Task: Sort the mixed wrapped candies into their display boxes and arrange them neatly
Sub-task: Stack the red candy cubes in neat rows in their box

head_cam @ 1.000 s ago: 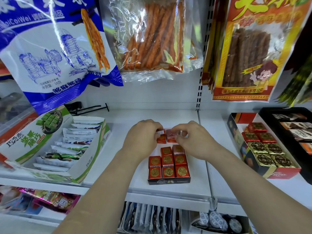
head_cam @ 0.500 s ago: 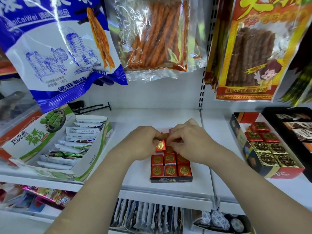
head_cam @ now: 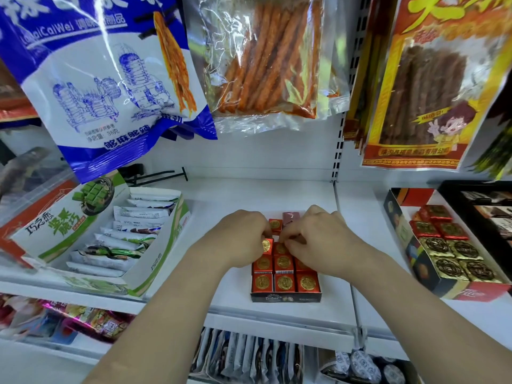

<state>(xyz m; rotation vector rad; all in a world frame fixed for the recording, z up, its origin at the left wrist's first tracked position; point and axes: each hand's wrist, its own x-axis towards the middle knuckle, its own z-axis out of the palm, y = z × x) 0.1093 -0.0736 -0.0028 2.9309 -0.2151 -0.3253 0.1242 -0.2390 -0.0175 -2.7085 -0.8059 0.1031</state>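
Left grip (head_cam: 241, 238) lowered, pinching red candy (head_cam: 266, 244) at candy box (head_cam: 285, 298), right grip (head_cam: 318, 239) curled, hold unclear, white shop shelf (head_cam: 235, 195).

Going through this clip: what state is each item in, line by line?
Left hand: pinches a tilted candy.
Right hand: fingers curled onto the candy rows; grip unclear.
Black box: open, front rows filled.
Pink candy: wrapped, at the back.
Green box: open, holding packets.
Red box: open, red and gold candies inside.
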